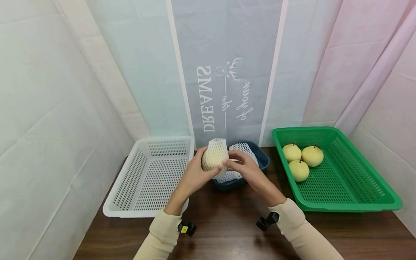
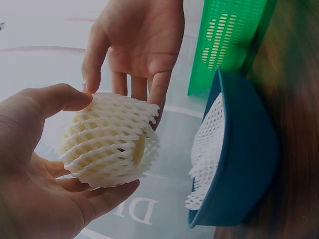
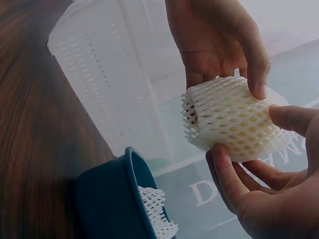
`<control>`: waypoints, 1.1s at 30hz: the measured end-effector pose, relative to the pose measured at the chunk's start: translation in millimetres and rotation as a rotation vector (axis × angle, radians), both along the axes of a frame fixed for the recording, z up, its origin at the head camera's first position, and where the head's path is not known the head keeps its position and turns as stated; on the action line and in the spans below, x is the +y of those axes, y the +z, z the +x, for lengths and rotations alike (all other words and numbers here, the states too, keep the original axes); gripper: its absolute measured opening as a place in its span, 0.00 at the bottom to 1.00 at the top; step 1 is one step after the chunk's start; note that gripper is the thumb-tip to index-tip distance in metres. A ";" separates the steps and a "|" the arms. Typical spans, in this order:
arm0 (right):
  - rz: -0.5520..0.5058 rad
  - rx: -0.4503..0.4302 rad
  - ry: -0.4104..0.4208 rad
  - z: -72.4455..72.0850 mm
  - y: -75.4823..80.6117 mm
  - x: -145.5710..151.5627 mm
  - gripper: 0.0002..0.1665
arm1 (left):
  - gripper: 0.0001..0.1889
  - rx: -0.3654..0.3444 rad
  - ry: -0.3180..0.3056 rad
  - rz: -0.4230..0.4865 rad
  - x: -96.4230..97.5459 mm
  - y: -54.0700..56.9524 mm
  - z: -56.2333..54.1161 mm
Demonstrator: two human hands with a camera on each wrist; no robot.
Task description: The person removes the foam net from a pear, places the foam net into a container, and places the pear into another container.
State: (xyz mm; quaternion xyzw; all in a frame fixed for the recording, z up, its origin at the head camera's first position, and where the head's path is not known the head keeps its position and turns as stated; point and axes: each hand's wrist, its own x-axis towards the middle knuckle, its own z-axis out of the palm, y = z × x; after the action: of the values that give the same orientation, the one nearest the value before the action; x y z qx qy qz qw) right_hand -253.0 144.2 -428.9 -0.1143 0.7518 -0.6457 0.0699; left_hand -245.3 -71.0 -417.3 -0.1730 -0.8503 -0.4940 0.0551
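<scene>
Net-wrapped pear (image 1: 215, 158) gripped by left hand (image 1: 195, 174); right hand's (image 1: 246, 168) fingertips touch it.

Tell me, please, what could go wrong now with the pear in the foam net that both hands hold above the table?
1. The foam net is open at one end, where the pear shows, so the fruit might slip out.
2. The left hand grips it while the right hand only touches with its fingertips; a loose grip could drop it onto the blue bin or the table.
</scene>
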 end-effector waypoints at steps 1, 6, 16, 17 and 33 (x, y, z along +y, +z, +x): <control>0.000 -0.001 0.000 1.1 -0.4 1.0 0.34 | 0.43 -0.001 -0.001 -0.002 0.7 -0.6 1.0; 0.007 0.016 0.008 5.4 -4.0 6.0 0.33 | 0.44 -0.003 -0.015 -0.008 4.4 -3.8 5.5; 0.035 0.023 0.013 12.7 -11.2 16.6 0.33 | 0.43 0.018 -0.036 0.027 11.8 -12.5 11.8; 0.034 0.025 0.013 13.3 -11.8 17.4 0.33 | 0.43 0.021 -0.035 0.027 12.6 -13.5 12.2; 0.067 0.017 0.022 20.1 -24.0 26.5 0.32 | 0.45 0.026 -0.036 -0.003 18.2 -28.3 19.2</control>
State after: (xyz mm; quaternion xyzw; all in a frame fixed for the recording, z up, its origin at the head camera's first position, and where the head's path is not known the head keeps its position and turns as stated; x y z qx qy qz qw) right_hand -232.9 170.7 -452.9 -0.1257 0.7721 -0.6184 0.0744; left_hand -226.1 -52.7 -445.6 -0.1948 -0.8469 -0.4914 0.0569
